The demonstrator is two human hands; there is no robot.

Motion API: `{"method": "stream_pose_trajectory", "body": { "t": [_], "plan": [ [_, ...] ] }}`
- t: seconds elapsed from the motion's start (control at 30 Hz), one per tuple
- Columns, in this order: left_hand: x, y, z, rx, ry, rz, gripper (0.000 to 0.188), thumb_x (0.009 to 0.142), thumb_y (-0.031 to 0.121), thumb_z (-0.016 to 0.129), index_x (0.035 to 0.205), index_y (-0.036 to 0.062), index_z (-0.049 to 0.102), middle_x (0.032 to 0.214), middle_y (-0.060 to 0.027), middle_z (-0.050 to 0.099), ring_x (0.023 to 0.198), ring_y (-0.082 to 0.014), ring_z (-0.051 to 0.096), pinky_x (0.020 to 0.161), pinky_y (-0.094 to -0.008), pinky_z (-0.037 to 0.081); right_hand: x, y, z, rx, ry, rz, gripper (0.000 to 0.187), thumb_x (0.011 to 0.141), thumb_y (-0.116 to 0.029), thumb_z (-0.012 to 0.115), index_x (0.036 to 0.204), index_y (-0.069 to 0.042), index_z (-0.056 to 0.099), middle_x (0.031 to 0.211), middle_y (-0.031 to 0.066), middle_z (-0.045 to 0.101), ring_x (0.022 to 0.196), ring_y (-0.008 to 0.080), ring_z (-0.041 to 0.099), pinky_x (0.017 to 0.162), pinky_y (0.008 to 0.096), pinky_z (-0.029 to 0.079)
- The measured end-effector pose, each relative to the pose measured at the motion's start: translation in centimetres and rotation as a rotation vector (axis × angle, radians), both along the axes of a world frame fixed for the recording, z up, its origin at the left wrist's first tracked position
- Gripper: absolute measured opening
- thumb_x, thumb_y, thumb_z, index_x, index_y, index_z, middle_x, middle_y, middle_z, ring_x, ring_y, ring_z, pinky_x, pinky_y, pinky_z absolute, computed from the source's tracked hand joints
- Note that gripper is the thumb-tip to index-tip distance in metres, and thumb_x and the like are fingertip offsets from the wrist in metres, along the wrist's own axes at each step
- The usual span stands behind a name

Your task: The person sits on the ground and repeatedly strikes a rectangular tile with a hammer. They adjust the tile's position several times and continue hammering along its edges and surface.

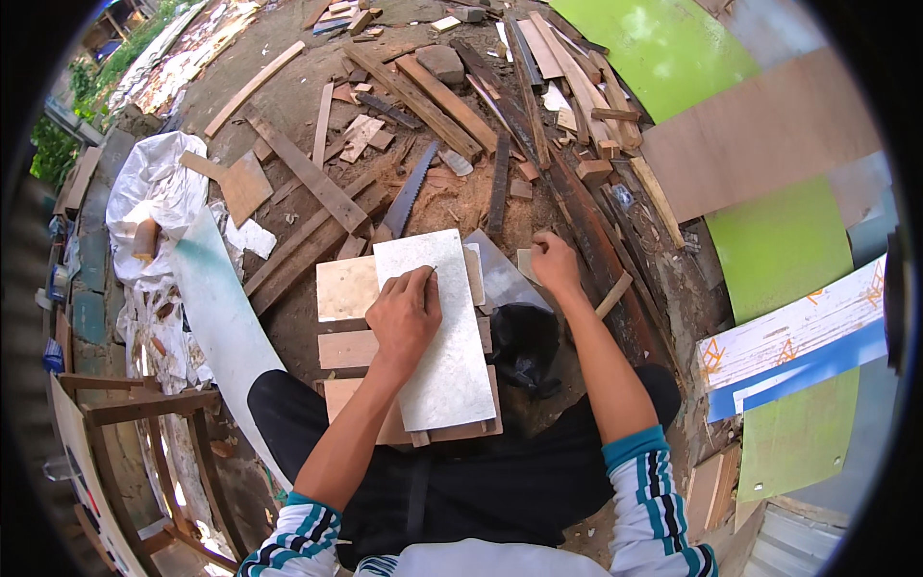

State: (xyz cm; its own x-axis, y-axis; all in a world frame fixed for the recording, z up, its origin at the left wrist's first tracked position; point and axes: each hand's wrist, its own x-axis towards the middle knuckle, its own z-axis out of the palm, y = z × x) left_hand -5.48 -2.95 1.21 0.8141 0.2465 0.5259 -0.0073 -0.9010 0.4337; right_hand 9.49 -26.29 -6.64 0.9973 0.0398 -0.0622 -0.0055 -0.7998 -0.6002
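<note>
A pale, speckled rectangular board (450, 356) lies at a slight slant over a low stand of wooden slats (348, 350) between my knees. My left hand (406, 313) rests on the board's upper part, fingers curled and thumb and forefinger pinched at a tiny dark thing too small to name. To the right of the board, my right hand (555, 262) is held closed next to a small light piece of wood (527, 264). Whatever its fingers hold, if anything, is hidden. Below it sits a black plastic bag (525, 344), near a greyish flat sheet (505, 279).
Beyond the stand, a handsaw (411, 192) lies among sawdust (452, 207) and scattered planks (308, 168). A white sack (154, 197) and a curved pale sheet (226, 317) are on the left. Green panels (779, 231) flank the right. A wooden frame (154, 409) stands lower left.
</note>
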Motion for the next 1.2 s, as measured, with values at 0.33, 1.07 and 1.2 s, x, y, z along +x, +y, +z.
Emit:
{"method": "stream_pose_trajectory", "body": {
  "t": [0.33, 1.07, 1.2],
  "plan": [
    [-0.7, 2.0, -0.6, -0.367, -0.09, 0.08, 0.009, 0.093, 0.009, 0.073, 0.102, 0.0091, 0.072, 0.098, -0.0088, 0.073, 0.075, -0.0267, 0.073, 0.063, -0.0352, 0.057, -3.5, -12.1, -10.4, -1.267, 0.424, 0.612, 0.035, 0.098, -0.024, 0.056, 0.129, -0.016, 0.071, 0.141, 0.0091, 0.06, 0.139, 0.0324, 0.044, 0.122, 0.0604, 0.019],
    [0.5, 2.3, -0.3, -0.568, -0.017, 0.229, 0.013, 0.093, 0.014, 0.072, 0.098, 0.0027, 0.076, 0.091, -0.0158, 0.075, 0.074, -0.0304, 0.073, 0.068, -0.0374, 0.057, -0.4, -1.7, 9.6, 0.33, 0.471, 0.007, 0.033, 0.087, -0.032, 0.082, 0.082, -0.005, 0.062, 0.059, -0.0015, 0.052, 0.046, 0.0122, 0.05, 0.042, 0.0314, 0.041],
    [0.4, 2.4, -0.7, -0.584, -0.067, 0.218, 0.014, 0.093, 0.014, 0.071, 0.098, 0.0023, 0.076, 0.09, -0.0162, 0.074, 0.074, -0.03, 0.073, 0.068, -0.0372, 0.057, -4.5, 5.4, 13.0, 0.739, 0.588, 0.127, 0.026, 0.093, -0.027, 0.077, 0.087, -0.006, 0.063, 0.067, 0.0019, 0.059, 0.052, 0.0096, 0.054, 0.042, 0.0259, 0.04]
  ]
}}
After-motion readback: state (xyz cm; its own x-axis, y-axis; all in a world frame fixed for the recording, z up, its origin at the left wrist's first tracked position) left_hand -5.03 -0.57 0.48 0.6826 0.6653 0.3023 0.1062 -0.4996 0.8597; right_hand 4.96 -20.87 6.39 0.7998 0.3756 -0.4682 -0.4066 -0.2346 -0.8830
